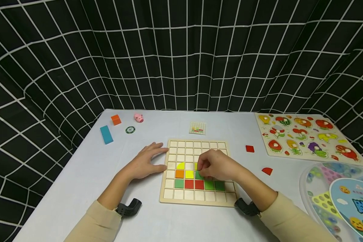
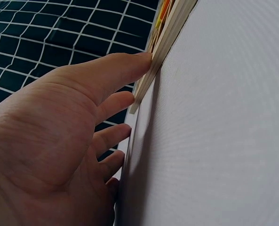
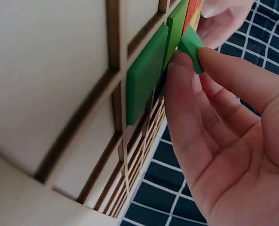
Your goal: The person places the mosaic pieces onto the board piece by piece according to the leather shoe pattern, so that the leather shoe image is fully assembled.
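Observation:
A wooden grid board (image 1: 197,198) lies on the table with coloured pieces in some of its squares. My left hand (image 1: 145,161) rests at the board's left edge, fingers extended, with thumb and index fingertips right at the side, as the left wrist view also shows. Over the middle of the board, my right hand (image 1: 219,165) pinches a green piece (image 3: 192,46) between thumb and finger. Below it sit two red squares (image 1: 189,184) and two green squares (image 1: 219,185). Left of it are an orange square (image 1: 179,173) and a yellow square (image 1: 189,174). The right hand partly hides another yellow piece.
A small pattern card (image 1: 197,128) lies behind the board. To the right are a red square (image 1: 249,149), a red quarter-round piece (image 1: 267,171), a fruit puzzle (image 1: 308,136) and a round plastic container (image 1: 317,198). Back left: blue block (image 1: 106,134), orange cube (image 1: 116,119), pink pig (image 1: 138,117), round chip (image 1: 130,129).

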A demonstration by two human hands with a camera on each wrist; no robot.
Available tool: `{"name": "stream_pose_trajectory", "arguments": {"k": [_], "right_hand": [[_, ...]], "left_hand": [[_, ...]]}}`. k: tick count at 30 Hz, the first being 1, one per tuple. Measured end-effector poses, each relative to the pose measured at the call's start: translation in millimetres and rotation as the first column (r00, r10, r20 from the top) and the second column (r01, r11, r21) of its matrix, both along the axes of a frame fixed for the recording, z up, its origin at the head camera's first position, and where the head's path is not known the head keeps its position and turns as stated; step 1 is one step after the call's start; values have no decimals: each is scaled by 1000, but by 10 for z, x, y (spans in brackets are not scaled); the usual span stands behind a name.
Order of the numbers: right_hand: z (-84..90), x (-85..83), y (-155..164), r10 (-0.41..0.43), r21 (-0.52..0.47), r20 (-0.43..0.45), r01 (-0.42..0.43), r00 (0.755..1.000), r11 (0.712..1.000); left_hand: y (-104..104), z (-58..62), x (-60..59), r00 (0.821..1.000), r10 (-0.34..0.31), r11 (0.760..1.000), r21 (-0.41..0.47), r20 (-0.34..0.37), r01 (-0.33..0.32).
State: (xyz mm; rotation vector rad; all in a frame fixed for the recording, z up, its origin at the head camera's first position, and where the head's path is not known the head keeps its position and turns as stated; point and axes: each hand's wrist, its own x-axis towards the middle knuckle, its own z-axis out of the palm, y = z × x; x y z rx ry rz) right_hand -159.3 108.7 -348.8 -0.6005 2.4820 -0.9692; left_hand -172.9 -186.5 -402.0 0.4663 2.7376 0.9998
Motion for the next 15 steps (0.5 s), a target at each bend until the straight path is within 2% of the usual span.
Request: {"name": "stream_pose_trajectory", "arguments": {"k": [7,15], "right_hand": [[37,29,-41,6,82,-99,3,995,997],[36,42,-79,18,169,-145,7,989,986]], "left_hand": [[6,3,-7,1000,3,1000,1,6,-3],[2,-8,-11,1000,3,1000,-2,5,-3]]}}
